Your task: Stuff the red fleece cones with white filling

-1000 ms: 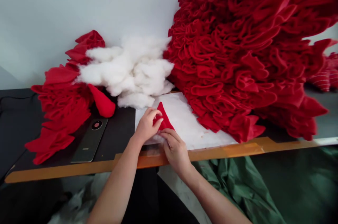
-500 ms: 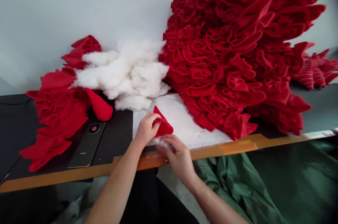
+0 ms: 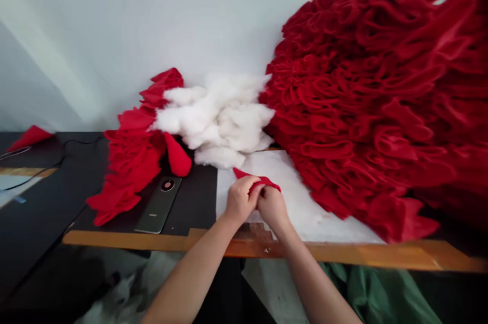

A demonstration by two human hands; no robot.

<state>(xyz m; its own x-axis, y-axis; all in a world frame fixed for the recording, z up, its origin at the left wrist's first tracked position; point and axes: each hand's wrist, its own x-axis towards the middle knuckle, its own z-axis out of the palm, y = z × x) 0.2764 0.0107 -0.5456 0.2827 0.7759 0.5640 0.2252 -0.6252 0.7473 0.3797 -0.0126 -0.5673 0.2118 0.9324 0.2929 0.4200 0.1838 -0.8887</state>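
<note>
A small pointed red fabric piece (image 3: 271,181), like a pouch, is held just above the white sheet (image 3: 305,217) near the table's front edge. My left hand (image 3: 242,199) is closed on its near left side, thumb toward the other hand. Pressed up against it, my right hand (image 3: 272,207) is closed at the near edge of the fabric, its fingertips hidden by the cloth and the left hand. Whether any fluff is in those fingers does not show. Behind them lies a heap of white stuffing (image 3: 217,120).
A tall stack of red fabric pieces (image 3: 366,85) rises on the right. To the left are a smaller red pile (image 3: 133,161), a plump red piece (image 3: 177,157) and a dark phone (image 3: 159,207). Tan tape (image 3: 152,240) runs along the table edge; green cloth (image 3: 373,288) hangs below.
My right hand, which held a wisp of white stuffing below the red pouch, has come up to its edge against my left hand. The wisp is out of sight. The view has swung left.
</note>
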